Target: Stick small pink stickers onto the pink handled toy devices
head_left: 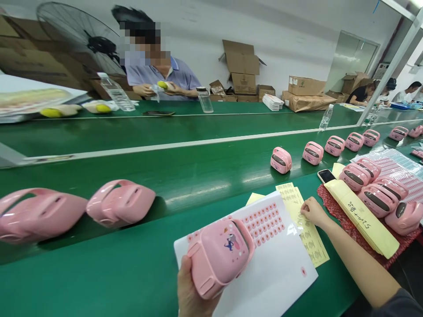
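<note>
My left hand grips a pink plastic case with a carry handle and a small cartoon print, its printed face tilted up. Under it lies a white sheet bearing rows of small round red-and-pink stickers. My right hand is closed in a pinch on a yellow sticker sheet with printed labels, partly under the white sheet. Whether a single label is between those fingertips is too small to tell.
Two pink cases stand on the green belt at left; several more line it at right. A phone, folded yellow paper and grouped cases lie right. Across sits a person near bottles.
</note>
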Demonstrator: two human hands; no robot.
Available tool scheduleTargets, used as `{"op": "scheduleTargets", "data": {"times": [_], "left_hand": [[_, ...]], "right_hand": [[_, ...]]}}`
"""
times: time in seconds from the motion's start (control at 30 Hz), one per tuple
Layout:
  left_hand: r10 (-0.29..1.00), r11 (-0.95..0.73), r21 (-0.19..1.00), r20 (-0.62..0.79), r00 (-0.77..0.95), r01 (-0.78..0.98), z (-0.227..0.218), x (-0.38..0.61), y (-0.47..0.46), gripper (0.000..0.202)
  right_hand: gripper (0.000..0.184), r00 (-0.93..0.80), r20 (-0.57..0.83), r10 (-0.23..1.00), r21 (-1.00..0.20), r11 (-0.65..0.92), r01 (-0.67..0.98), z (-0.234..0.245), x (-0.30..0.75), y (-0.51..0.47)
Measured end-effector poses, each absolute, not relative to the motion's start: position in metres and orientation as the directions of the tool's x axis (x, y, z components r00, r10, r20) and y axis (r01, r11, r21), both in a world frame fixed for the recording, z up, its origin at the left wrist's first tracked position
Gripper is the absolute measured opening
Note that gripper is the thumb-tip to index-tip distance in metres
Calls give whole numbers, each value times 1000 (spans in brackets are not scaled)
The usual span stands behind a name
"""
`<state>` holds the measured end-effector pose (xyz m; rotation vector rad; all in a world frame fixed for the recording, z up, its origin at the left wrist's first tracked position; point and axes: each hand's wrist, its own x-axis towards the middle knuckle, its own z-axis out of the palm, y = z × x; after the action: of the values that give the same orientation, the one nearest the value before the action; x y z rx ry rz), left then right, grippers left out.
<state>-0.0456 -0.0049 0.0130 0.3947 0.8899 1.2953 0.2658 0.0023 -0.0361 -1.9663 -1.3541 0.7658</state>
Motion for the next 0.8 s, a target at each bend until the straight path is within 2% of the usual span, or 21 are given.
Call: {"op": "scheduleTargets", "data": {"times": [0.23, 0.37, 0.47, 0.6, 0.7, 0.8], "left_hand": [[932, 230, 679, -359, -42, -698, 26, -42, -9, 55], [921, 194, 677, -374, -105, -710, 41, -33, -11, 60], [901, 197, 676, -410, -140, -710, 50, -26, -12, 64], [895, 204, 729, -410, -177, -654, 53, -15, -12, 63], [916, 165, 799, -341, -211, -578, 46, -2, -12, 63], [948, 49, 843, -208, -240, -536, 38, 12, -11, 63]], "right_hand": [[12, 291, -105, 951, -785, -259, 562, -30, 261, 0], [9, 251, -126, 960, -837, -238, 492, -30, 266, -6], [11, 207, -156, 966, -890, -228, 394, -25, 273, -10], [27, 131, -171, 977, -956, -197, 220, -4, 274, -15], [36, 82, -128, 988, -985, -136, 107, 22, 251, -17], [35, 10, -53, 999, -997, -53, -51, 46, 207, -20]]}}
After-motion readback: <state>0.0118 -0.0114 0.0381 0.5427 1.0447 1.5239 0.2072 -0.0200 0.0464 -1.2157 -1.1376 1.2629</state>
